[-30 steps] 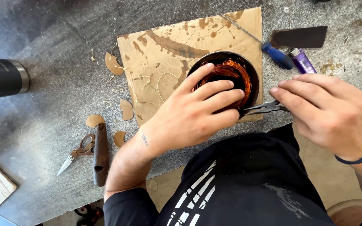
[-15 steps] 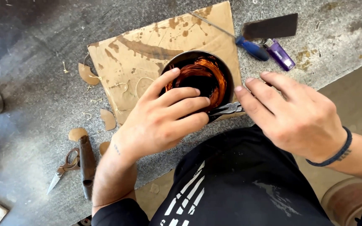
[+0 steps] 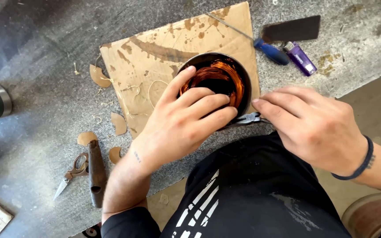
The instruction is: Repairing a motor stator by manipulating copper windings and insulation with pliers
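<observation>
The left hand curls its fingers over the rim of a round dark bowl of orange-brown liquid — sitting on stained cardboard on the tabletop. The right hand closes on small pliers at the bowl's near edge.

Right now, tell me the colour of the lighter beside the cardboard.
Purple lighter, clearest in the head view.

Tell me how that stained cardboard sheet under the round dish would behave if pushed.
The cardboard sheet looks thin and flat, so probably light and bendy. With the round dish and the left hand weighing on it, it likely stays put; freed, it would probably slide easily on the smooth grey table.
</observation>
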